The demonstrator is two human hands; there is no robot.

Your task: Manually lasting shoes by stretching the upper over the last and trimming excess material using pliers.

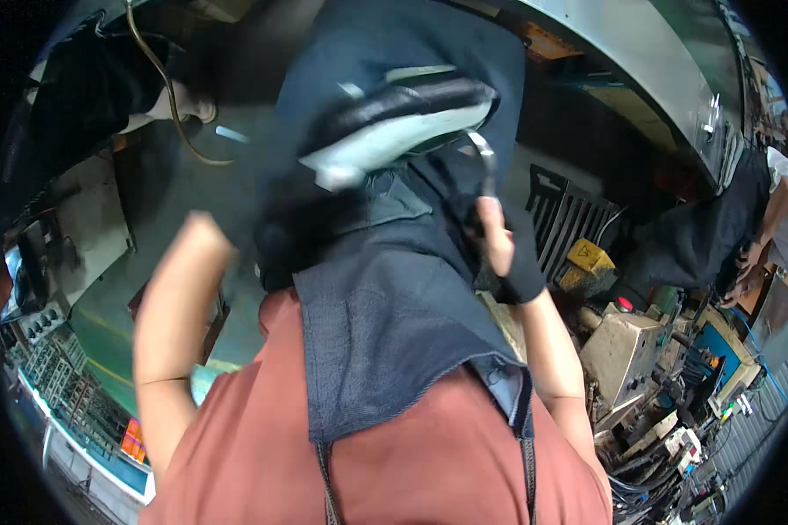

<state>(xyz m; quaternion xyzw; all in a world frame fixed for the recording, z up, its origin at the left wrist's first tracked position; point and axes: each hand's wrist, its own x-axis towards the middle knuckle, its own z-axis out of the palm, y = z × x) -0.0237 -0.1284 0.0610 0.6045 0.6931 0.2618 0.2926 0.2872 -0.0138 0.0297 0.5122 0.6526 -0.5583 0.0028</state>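
My right hand (503,249), in a black glove with the thumb bare, is closed on a curved shiny metal piece (484,157). Its kind is not clear. Beside that piece, over my lap, lies a long pale object with a black edge (403,138), tilted and smeared by motion. My left forearm (184,280) is raised at the left. Blur and dark cloth keep me from making out the left hand and its fingers. A dark denim apron (385,324) covers my front, with its upper flap folded loosely.
To the right stand a beige machine box with a red button (623,341), a yellow block (589,260) and a slatted dark rack (562,219). A metal machine edge (648,61) curves overhead. A hose (171,96) hangs at left; other people are at both sides.
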